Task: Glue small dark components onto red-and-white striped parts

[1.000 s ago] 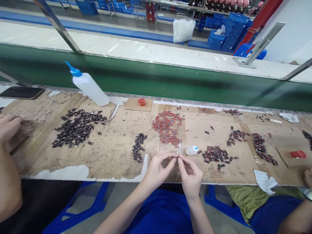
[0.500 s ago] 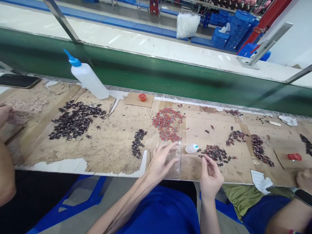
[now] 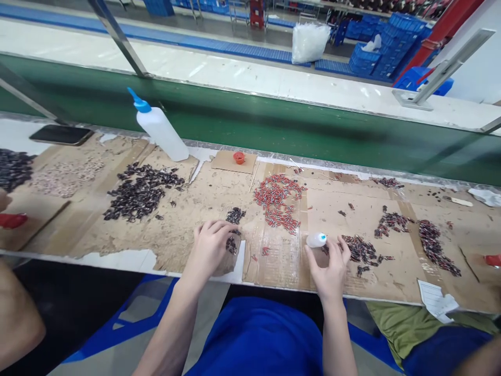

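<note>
My left hand is over the small pile of black parts, its fingers bent down at the pile's left side; whatever is under the fingertips is hidden. My right hand has thumb and fingers apart beside a small white bottle with a blue tip. Its fingertips reach near the left edge of a pile of dark red and black parts. Between my hands, farther back, lies a pile of red and grey parts. A few red pieces lie in front of it.
A tall white bottle with a blue nozzle stands at the back left, near a red cap on cardboard. A large black pile lies left. A phone is at the far left. Co-workers' arms show at both sides.
My left hand has moved left from near the red pile to the small black pile. My right hand's pinched fingers have parted beside the small bottle. Red pieces now show where my left hand was.
</note>
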Tool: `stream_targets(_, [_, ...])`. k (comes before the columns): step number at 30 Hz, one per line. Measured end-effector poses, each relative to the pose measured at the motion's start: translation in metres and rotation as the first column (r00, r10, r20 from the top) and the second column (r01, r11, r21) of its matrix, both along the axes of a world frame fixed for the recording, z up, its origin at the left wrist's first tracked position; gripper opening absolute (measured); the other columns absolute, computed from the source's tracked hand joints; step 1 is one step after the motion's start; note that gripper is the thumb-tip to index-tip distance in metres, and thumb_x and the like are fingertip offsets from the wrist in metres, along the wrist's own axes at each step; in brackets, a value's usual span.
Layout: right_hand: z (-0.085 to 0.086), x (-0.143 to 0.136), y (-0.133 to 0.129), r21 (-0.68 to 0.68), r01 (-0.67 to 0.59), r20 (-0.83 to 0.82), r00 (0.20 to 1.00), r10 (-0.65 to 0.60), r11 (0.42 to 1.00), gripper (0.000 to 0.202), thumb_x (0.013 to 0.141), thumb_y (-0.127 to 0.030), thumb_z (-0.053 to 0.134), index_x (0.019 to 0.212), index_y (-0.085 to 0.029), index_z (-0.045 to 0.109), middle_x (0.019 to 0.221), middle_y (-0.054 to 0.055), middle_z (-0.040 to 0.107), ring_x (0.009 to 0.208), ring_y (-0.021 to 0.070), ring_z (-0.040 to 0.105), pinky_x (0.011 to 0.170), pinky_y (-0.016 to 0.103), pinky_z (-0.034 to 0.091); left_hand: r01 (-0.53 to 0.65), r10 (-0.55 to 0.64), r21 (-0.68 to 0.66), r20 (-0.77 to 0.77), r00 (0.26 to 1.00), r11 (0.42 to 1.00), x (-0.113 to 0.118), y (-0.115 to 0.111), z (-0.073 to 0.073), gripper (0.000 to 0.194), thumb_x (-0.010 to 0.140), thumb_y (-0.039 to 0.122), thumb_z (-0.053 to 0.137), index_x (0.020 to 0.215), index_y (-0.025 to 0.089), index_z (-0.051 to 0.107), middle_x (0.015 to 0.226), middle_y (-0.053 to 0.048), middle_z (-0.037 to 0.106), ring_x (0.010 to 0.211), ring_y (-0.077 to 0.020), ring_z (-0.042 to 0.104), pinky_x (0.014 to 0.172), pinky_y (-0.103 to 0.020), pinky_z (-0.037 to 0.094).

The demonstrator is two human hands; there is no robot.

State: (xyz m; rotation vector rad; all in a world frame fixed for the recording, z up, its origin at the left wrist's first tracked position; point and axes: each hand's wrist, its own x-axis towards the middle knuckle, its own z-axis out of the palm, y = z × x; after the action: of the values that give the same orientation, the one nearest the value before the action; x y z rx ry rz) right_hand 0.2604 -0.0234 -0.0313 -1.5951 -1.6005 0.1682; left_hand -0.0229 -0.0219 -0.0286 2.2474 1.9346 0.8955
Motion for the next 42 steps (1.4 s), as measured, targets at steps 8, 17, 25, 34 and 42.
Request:
stream_targets(8, [-0.003, -0.007, -0.002, -0.053, -0.015, -0.511, 0.859, -0.014, 0.998, 0.035, 0.074, -0.033, 0.071, 0.099, -0.019, 0.051, 0.100, 0.011, 0.069, 0.108, 0.0252, 0.062, 0.095, 0.048, 0.046, 0.126, -0.137, -0.120, -0.090, 0.986, 0.985, 0.002, 0.009, 0.005, 0.026, 0.086, 0.007, 0.050, 0.087, 0.024, 0.070, 0.087, -0.007, 0.071, 0.093, -0.0271, 0.054, 0.080, -0.041, 0.034])
stream_targets(17, [0.006, -0.006, -0.011, -0.102, 0.019, -0.798, 0.595, -0.094, 0.995, 0.034, 0.060, -0.037, 0.079, 0.083, -0.015, 0.067, 0.078, 0.007, 0.069, 0.059, 0.0166, 0.061, 0.049, 0.026, 0.043, 0.403, -0.394, -0.074, 0.112, 0.912, 0.912, 0.060, 0.010, 0.007, 0.014, 0.093, 0.023, 0.054, 0.092, 0.024, 0.069, 0.085, -0.002, 0.074, 0.088, -0.0193, 0.057, 0.087, -0.038, 0.033])
stream_targets(25, [0.003, -0.017, -0.009, -0.209, 0.052, -0.817, 0.540, -0.203, 0.977, 0.036, 0.066, -0.049, 0.074, 0.069, -0.014, 0.067, 0.060, 0.004, 0.067, 0.047, 0.0133, 0.055, 0.041, 0.023, 0.040, 0.377, -0.369, -0.071, 0.101, 0.924, 0.924, 0.081, 0.007, -0.009, 0.014, 0.090, 0.027, 0.060, 0.099, 0.023, 0.069, 0.099, -0.007, 0.072, 0.098, -0.0225, 0.058, 0.089, -0.041, 0.033])
stream_targets(34, [-0.001, -0.031, -0.012, -0.146, 0.080, -0.503, 0.852, -0.144, 0.986, 0.030, 0.074, -0.044, 0.070, 0.064, -0.016, 0.067, 0.057, 0.004, 0.067, 0.053, 0.0171, 0.062, 0.054, 0.027, 0.048, 0.358, -0.341, -0.059, 0.199, 0.919, 0.932, 0.076, 0.006, -0.014, 0.015, 0.091, 0.022, 0.058, 0.103, 0.022, 0.067, 0.094, -0.004, 0.075, 0.091, -0.0179, 0.067, 0.090, -0.037, 0.036])
stream_targets(42, [-0.003, -0.033, -0.009, -0.089, 0.069, -0.363, 0.927, -0.097, 0.994, 0.034, 0.077, -0.046, 0.067, 0.063, -0.015, 0.066, 0.055, 0.003, 0.065, 0.049, 0.0152, 0.059, 0.051, 0.025, 0.045, 0.345, -0.320, -0.076, 0.233, 0.919, 0.936, 0.077, 0.007, -0.014, 0.012, 0.091, 0.026, 0.059, 0.097, 0.025, 0.069, 0.093, -0.001, 0.076, 0.086, -0.0159, 0.068, 0.090, -0.036, 0.036])
